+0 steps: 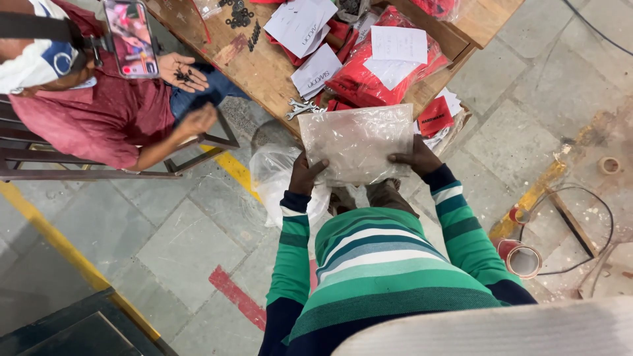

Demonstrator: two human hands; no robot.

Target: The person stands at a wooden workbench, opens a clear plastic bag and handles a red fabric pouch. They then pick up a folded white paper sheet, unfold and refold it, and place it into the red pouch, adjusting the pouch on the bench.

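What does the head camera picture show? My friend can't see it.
A person's left hand and right hand hold a clear plastic bag beside a wooden table covered with red packets. Another person sits nearby.

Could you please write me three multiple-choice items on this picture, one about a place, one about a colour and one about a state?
1. Where do the spanners lie?
A. On the floor
B. At the wooden table edge
C. In the co-worker's lap

2. What colour are the packets under the white paper slips?
A. Red
B. Blue
C. Yellow

3. How is the clear plastic bag held?
A. By the left hand alone
B. By both hands, the right hand too
C. It lies on the floor

Key: 1 B, they rest by the table's near edge; 2 A, red shows around the slips; 3 B, one hand grips each lower corner.
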